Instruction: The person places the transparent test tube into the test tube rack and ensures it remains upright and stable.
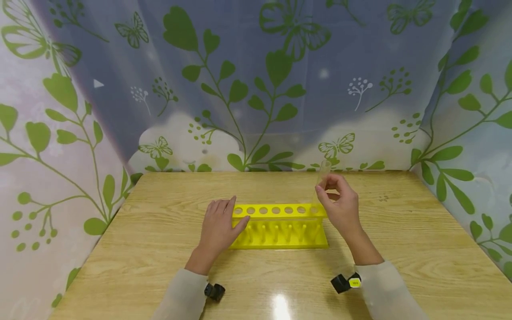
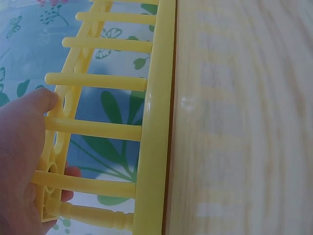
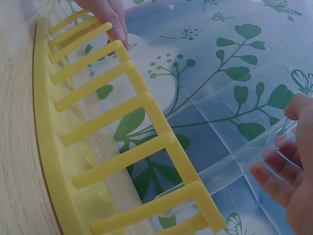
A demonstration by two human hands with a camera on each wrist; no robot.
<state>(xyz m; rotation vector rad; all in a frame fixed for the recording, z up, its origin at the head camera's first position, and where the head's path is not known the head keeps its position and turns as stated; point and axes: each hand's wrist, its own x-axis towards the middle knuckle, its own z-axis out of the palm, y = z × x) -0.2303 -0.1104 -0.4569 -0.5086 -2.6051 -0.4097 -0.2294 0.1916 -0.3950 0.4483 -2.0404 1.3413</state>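
A yellow test tube rack [image 1: 280,243] stands on the wooden table, with a row of round holes along its top bar and upright pegs below. My left hand [image 1: 219,222] grips its left end. The thumb lies along the front of the top bar, and fingers show behind it in the left wrist view. Above the rack's right end, my right hand [image 1: 342,202] pinches a clear test tube [image 3: 222,172] between thumb and fingers. The tube leans slightly, and its lower part passes through the end hole in the right wrist view.
The wooden table [image 1: 136,266] extends around the rack on all sides. A patterned curtain [image 1: 256,89] with leaves and butterflies hangs behind the table's back edge, and similar cloth covers both sides. Small black devices sit at both wrists.
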